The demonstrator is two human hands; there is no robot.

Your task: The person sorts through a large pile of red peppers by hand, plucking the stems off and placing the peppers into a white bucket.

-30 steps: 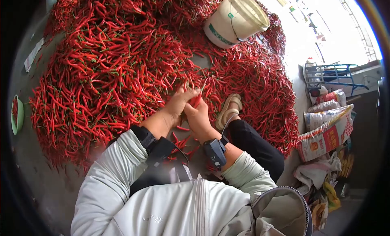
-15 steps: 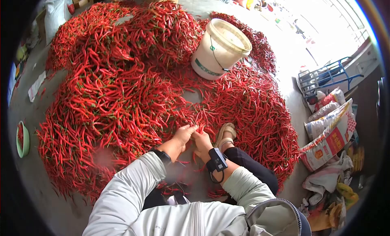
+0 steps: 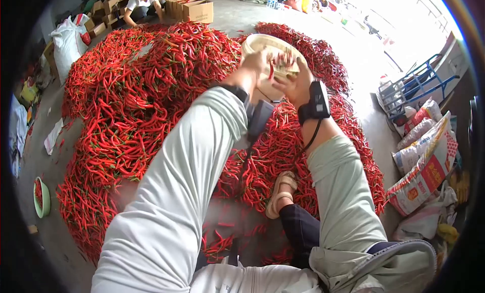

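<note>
Both my hands are raised over the mouth of a white plastic bucket point(image 3: 252, 42). Several red chili peppers point(image 3: 284, 60), smeared by motion, are loose between them, inside the rim. My left hand point(image 3: 255, 64) is at the bucket's near left side, its fingers blurred and partly hidden. My right hand point(image 3: 297, 85) is on the right with fingers spread open, palm toward the peppers. The bucket stands among a wide heap of red chili peppers point(image 3: 136, 116), and my forearms cover its lower part.
A sandalled foot point(image 3: 281, 192) rests at the heap's near edge. Printed sacks point(image 3: 424, 167) and a blue metal hand cart point(image 3: 417, 86) are on the right. A green basin point(image 3: 44, 199) sits at left. Behind the heap, a person point(image 3: 142, 8) crouches near cardboard boxes point(image 3: 197, 11).
My hands have moved forward and up from the near peppers to over the bucket, where peppers now show loose between them. The person at the back has come more into view.
</note>
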